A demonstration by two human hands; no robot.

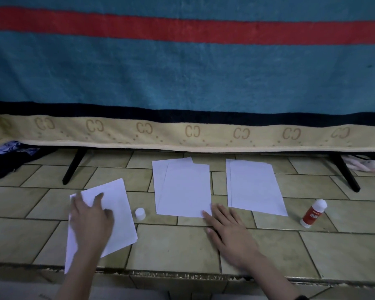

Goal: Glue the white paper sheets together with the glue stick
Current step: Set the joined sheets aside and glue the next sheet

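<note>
Three lots of white paper lie on the tiled surface. My left hand (91, 215) rests flat with spread fingers on the left sheets (119, 213), which hang over the front edge. My right hand (227, 230) lies flat on the tiles, its fingertips touching the bottom right corner of the middle sheets (182, 187). A third pair of sheets (253, 187) lies further right. The red and white glue stick (313, 213) lies on its side at the right, apart from both hands. A small white cap (140, 213) stands between the left and middle sheets.
A blue, red and tan blanket (182, 83) hangs behind the papers, over a frame with black legs (73, 167). The tiled surface (182, 245) ends in a chipped front edge close to me. Dark cloth lies at the far left.
</note>
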